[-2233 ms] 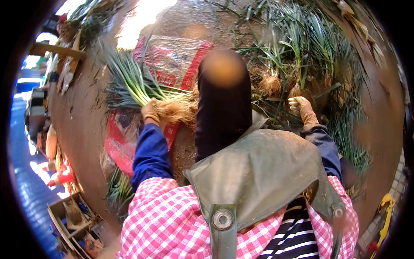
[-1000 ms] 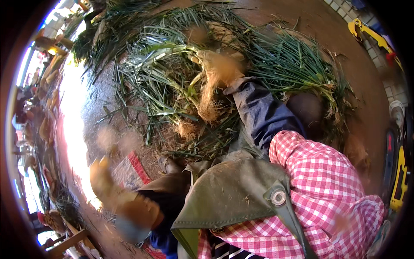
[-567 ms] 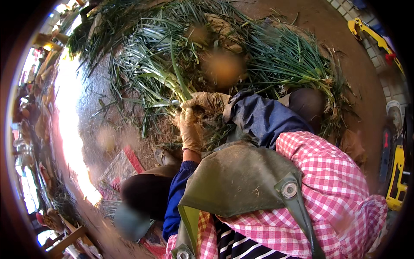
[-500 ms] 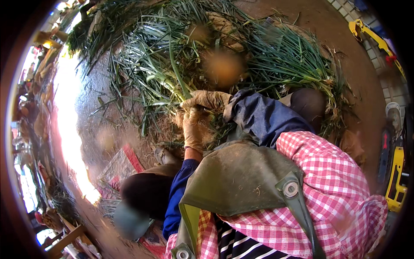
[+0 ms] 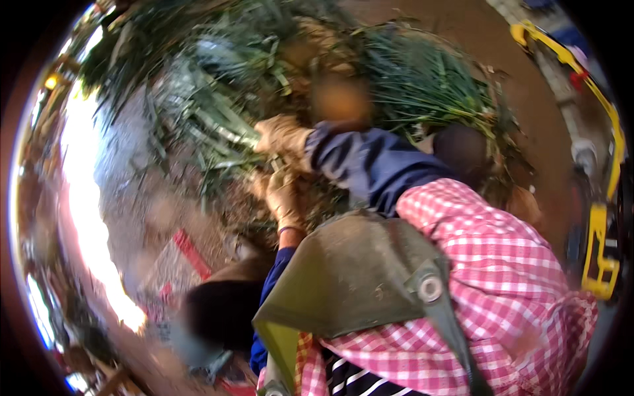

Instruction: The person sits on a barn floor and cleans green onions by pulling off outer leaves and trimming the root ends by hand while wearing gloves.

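Observation:
Both my hands wear tan, dirt-stained gloves and work close together in front of my lap. My right hand (image 5: 282,138) is closed on the pale lower stalks of some green onions (image 5: 221,127), whose leaves point up and to the left. Just below it, my left hand (image 5: 284,197) is closed around the root end of the bunch, with pale roots by its fingertips. The fingers are partly smeared by motion. A green apron (image 5: 356,277) covers my lap.
More green onions (image 5: 426,79) lie heaped on the right, and a darker pile of leaves (image 5: 152,39) spreads at the far left. A red-edged sheet (image 5: 191,254) lies on the wet brown ground near my left knee. Yellow equipment (image 5: 599,257) stands at the right.
My hands appear a little further left in the picture with the green onions. My right hand now wraps lower stalks, and the upright leaf has tipped left. The whole view has shifted and blurred.

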Available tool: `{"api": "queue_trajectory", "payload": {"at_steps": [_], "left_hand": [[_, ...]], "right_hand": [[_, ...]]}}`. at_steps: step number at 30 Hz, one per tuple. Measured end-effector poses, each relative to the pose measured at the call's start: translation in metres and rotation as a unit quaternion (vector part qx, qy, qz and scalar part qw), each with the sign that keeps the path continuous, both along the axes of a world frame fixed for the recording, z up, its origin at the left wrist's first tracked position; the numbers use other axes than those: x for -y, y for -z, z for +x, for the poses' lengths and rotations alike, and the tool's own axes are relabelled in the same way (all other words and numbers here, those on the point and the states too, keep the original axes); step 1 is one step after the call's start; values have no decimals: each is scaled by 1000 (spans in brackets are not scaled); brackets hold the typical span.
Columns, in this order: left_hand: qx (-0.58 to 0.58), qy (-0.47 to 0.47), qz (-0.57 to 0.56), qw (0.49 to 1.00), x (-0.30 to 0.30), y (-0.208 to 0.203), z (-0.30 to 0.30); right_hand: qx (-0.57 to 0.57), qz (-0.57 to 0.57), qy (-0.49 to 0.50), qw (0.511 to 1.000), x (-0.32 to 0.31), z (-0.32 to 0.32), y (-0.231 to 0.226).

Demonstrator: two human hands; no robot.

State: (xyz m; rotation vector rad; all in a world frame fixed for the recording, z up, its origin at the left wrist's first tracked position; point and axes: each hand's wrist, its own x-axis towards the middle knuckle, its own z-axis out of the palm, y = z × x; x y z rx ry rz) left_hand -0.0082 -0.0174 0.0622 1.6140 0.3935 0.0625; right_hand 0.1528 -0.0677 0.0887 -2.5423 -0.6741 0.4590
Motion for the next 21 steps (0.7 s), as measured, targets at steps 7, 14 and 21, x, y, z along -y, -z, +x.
{"api": "queue_trajectory", "payload": {"at_steps": [7,14,21], "left_hand": [[8,201,529,824,29,74,16],[10,22,43,999,-46,79,10],[-5,-26,-203,979,-29,66,3]], "right_hand": [[354,-114,59,926,39,-9,68],[-107,196,15,975,-7,-49,17],[-94,270,-149,947,24,-75,24]]}}
